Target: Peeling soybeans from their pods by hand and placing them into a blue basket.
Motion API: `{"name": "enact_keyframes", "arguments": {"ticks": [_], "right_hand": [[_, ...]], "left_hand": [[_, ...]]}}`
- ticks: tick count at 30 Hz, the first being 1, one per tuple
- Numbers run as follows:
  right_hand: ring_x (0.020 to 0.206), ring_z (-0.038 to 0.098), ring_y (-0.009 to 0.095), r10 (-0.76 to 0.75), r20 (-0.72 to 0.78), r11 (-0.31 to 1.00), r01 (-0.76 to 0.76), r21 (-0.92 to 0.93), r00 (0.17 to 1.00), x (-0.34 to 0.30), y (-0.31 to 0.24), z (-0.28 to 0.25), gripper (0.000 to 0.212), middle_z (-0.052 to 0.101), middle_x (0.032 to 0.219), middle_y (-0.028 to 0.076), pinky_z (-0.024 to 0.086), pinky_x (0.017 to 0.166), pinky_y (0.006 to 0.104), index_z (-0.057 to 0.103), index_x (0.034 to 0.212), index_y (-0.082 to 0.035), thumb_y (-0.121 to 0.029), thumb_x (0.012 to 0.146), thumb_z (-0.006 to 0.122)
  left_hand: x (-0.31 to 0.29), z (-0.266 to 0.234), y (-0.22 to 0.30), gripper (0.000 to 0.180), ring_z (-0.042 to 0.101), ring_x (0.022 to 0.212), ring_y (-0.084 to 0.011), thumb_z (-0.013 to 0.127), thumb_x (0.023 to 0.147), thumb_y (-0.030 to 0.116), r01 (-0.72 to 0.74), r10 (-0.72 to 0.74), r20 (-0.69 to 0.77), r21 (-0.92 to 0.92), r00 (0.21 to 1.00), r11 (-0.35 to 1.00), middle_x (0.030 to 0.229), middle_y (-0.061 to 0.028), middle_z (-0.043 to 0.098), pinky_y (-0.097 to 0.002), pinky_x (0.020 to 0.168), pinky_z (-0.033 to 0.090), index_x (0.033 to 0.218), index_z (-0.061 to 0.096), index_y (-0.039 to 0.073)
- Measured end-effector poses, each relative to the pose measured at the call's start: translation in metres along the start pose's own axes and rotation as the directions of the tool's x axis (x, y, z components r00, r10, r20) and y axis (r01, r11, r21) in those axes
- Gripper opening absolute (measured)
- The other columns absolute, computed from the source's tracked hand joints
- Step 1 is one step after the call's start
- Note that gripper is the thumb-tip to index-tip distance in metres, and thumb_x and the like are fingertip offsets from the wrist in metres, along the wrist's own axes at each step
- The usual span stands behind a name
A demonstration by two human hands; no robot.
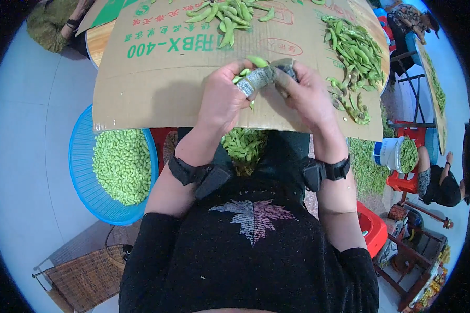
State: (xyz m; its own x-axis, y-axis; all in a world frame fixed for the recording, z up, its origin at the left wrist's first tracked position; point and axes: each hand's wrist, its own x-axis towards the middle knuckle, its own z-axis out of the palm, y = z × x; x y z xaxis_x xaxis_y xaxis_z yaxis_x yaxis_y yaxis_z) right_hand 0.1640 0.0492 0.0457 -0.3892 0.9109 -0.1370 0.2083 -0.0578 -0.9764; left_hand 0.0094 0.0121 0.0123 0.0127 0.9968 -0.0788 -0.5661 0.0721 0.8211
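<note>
Over the near part of a flat cardboard sheet (151, 99), both of my hands meet, their fingers wrapped in grey printed tape. My left hand (220, 99) is closed around a few green soybean pods; one pod (257, 61) sticks out above its fingers. Close against it, my right hand (310, 96) has its thumb and fingers curled together in a pinch, and whatever lies between them is hidden. A pile of whole pods (235, 13) rests on the far cardboard. To the right, another heap of pods (357, 49) trails down into browned, flattened ones (357, 112).
Left of my legs stands a blue basket (83, 195) full of shelled beans (122, 167). More pods (245, 143) lie between my legs, below the cardboard edge. At right are a red stool (371, 229), a white bucket (389, 153) and other people seated nearby. A wicker chair (83, 276) stands lower left.
</note>
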Motion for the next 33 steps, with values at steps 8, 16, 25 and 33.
{"name": "enact_keyframes", "arguments": {"ticks": [8,16,25,33], "right_hand": [[0.045,0.031,0.001,0.159,0.306,0.918,-0.255,0.304,0.939,-0.021,-0.01,-0.003,0.025,0.041,0.055,-0.007,0.023,0.039,0.0168,0.049,0.075,-0.009,-0.024,0.094,0.045],[0.043,0.028,0.001,0.119,0.304,0.787,-0.276,0.551,0.945,-0.021,0.004,0.002,0.017,0.042,0.058,-0.004,0.021,0.037,0.0157,0.053,0.088,-0.005,-0.018,0.094,0.044],[0.047,0.037,0.002,-0.251,-0.085,0.966,0.244,-0.091,0.964,-0.014,0.027,0.016,0.012,0.049,0.061,-0.003,0.029,0.041,0.0174,0.058,0.084,-0.003,-0.01,0.089,0.049],[0.039,0.029,0.002,0.171,0.104,0.757,-0.198,0.622,0.98,-0.011,0.007,0.009,0.011,0.044,0.054,-0.003,0.021,0.035,0.0168,0.056,0.089,-0.003,-0.011,0.09,0.049]], "left_hand": [[-0.001,-0.006,0.0,0.022,0.046,0.057,-0.0059,0.043,0.075,-0.011,-0.025,0.019,-0.041,-0.163,0.999,0.986,0.076,-0.0023,0.056,-0.0165,0.043,0.03,0.085,0.057,0.004],[-0.003,-0.004,-0.002,0.021,0.047,0.057,-0.0063,0.045,0.077,-0.008,-0.043,0.044,0.012,-0.074,0.999,0.996,0.077,-0.0031,0.057,-0.0175,0.047,0.034,0.092,0.057,0.0],[0.0,0.003,-0.007,0.014,0.048,0.061,-0.0035,0.058,0.077,-0.002,-0.047,0.043,0.047,0.081,0.998,0.996,0.075,0.0019,0.053,-0.0169,0.05,0.037,0.089,0.055,0.003],[0.001,0.003,-0.007,0.018,0.05,0.064,-0.0059,0.05,0.079,-0.006,0.014,-0.015,-0.012,-0.113,1.0,0.993,0.08,-0.0006,0.056,-0.017,0.05,0.036,0.093,0.056,0.003]]}}
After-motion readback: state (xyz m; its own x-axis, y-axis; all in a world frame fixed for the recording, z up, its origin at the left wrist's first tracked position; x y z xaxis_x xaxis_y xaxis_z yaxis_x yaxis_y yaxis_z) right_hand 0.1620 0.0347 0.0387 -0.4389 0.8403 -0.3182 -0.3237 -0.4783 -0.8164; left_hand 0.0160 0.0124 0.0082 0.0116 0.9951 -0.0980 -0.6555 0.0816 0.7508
